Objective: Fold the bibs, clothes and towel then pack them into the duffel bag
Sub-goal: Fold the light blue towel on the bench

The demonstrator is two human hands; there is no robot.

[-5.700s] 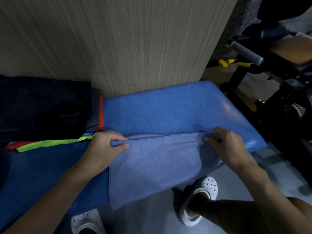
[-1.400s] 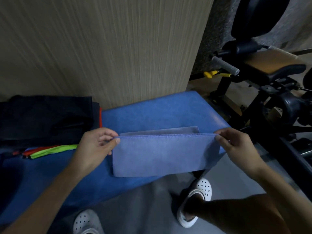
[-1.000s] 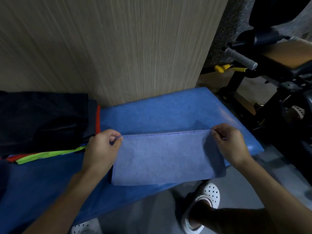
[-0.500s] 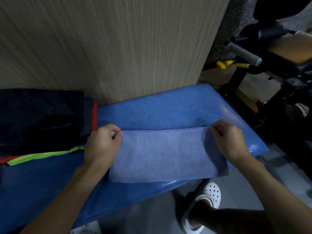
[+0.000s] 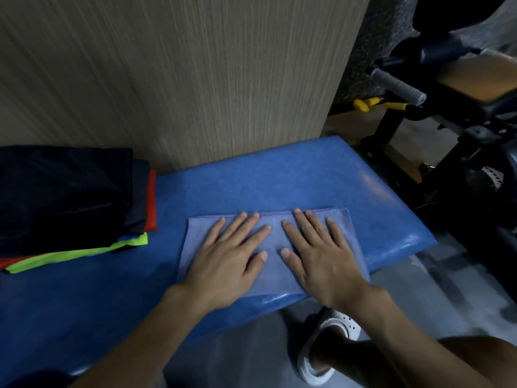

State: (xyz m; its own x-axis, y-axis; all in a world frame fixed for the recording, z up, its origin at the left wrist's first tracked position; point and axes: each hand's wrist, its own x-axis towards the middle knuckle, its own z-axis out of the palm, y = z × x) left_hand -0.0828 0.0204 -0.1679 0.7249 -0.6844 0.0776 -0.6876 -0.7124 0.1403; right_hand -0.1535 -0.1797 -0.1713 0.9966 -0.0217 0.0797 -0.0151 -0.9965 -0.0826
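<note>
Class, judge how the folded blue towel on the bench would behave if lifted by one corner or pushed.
Probably floppy: the towel lies in thin flat layers under the left hand and right hand, so lifted by a corner it would likely sag and unfold. Likely light, being thin cloth. Pushed, it might slide, since the bench looks glossy.
</note>
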